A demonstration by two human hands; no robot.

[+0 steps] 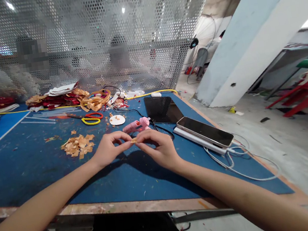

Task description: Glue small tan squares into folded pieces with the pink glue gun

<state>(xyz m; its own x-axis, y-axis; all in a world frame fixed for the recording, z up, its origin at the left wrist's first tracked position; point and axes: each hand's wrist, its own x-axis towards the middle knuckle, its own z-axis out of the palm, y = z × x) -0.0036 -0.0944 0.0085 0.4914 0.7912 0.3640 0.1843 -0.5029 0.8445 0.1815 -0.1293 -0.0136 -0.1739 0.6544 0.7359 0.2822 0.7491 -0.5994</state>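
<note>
Between my fingertips is a small tan ribbon piece [134, 140], pinched from both sides above the blue table. My left hand [112, 148] grips its left end with thumb and forefinger. From the other side, my right hand [158, 145] closes thumb and fingers on it, partly covering it. Just behind the hands lies a pink glue gun [136, 125], its lower part hidden. A heap of cut tan ribbon pieces [79, 145] sits left of my left hand. Beyond the glue gun is a white oval disc [117, 120] with small tan bits on it.
Scissors [92, 118] with red and yellow handles lie behind the heap, near clear glue sticks [39, 120]. A ribbon coil [96, 99] and stacked fabric [58, 97] stand at the back. To the right are a black tablet-like panel [163, 109], a phone [205, 131] and white cables [237, 168].
</note>
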